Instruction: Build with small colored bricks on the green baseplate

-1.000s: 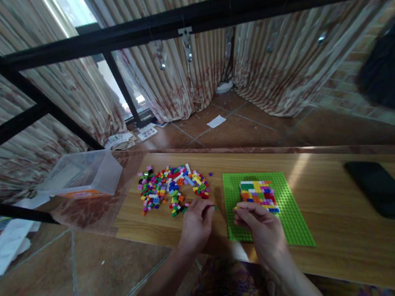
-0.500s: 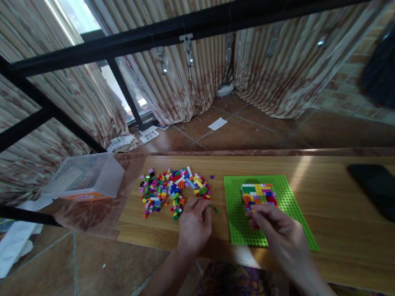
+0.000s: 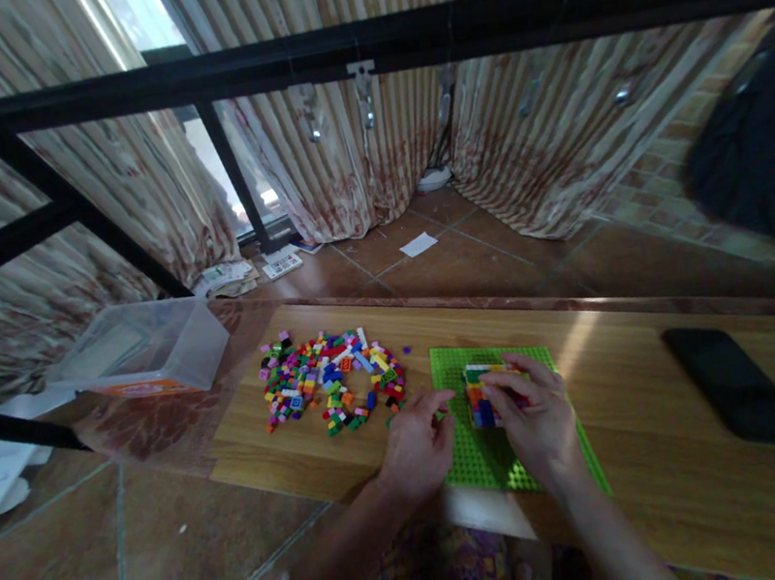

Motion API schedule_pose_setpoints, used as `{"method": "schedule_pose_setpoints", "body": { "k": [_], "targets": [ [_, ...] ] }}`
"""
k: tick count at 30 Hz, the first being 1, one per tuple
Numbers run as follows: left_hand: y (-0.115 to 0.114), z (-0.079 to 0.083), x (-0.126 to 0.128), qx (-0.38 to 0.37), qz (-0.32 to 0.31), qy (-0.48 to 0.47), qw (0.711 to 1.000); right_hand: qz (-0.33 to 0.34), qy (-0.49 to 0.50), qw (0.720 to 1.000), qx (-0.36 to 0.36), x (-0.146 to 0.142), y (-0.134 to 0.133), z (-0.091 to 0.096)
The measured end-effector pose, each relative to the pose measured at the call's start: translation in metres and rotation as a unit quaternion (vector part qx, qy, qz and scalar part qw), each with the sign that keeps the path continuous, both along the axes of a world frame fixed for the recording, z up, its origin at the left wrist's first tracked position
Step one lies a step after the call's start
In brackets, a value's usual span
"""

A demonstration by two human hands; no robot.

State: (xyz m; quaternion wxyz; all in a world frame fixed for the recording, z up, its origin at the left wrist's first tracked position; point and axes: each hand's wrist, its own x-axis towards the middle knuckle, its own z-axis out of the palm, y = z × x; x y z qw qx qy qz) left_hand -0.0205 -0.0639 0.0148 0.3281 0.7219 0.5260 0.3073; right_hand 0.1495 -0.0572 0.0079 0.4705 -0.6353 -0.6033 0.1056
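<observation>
A green studded baseplate [image 3: 481,466] lies on the wooden board. On it is a low block of joined toy bricks [image 3: 480,406] in many colours, partly covered by my right hand [image 3: 540,413]. My right thumb and fingers are closed on this block. Beside the baseplate's left edge is my left hand [image 3: 418,447], its thumb and index finger curled toward each other. Something dark green shows between them, too small to make out. Left of that hand spreads a heap of loose toy bricks [image 3: 331,372] in mixed colours.
A black phone [image 3: 737,386] lies on the wooden board [image 3: 648,445] to the right. A clear plastic box [image 3: 180,347] stands beyond the board's left end. A black metal bar [image 3: 535,16] crosses in front of the curtains [image 3: 394,142]. Paper lies on the tiled floor.
My left hand has moved right, from the loose bricks to the baseplate's edge. My right hand has shifted up and over the brick block. The view has shifted slightly.
</observation>
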Motion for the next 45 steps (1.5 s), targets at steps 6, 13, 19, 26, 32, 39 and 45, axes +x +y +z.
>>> {"method": "schedule_pose_setpoints", "body": {
  "k": [6, 13, 19, 26, 32, 39, 45],
  "targets": [
    [0.008, 0.0, 0.018, -0.013, -0.024, 0.033, 0.999, 0.001, -0.078, 0.997, -0.003, 0.002, 0.007, -0.01],
    [0.008, -0.004, 0.025, 0.025, -0.039, 0.069, 0.997, -0.028, -0.052, 0.998, -0.014, 0.002, 0.009, -0.014],
    [0.008, -0.009, 0.026, 0.054, -0.043, 0.082, 0.994, -0.03, -0.017, 0.999, -0.022, 0.005, 0.007, -0.012],
    [0.007, -0.013, 0.027, 0.061, -0.04, 0.092, 0.993, -0.051, 0.013, 0.997, -0.062, 0.007, 0.013, -0.007],
    [0.005, -0.014, 0.027, 0.068, -0.041, 0.097, 0.992, -0.05, -0.035, 0.992, -0.108, 0.002, 0.018, -0.003],
    [0.004, -0.013, 0.027, 0.073, -0.047, 0.096, 0.992, -0.04, -0.034, 0.99, -0.127, 0.003, 0.017, -0.005],
    [0.003, -0.012, 0.029, 0.066, -0.043, 0.118, 0.99, -0.038, -0.05, 0.992, -0.109, 0.002, 0.02, -0.006]
  ]
}}
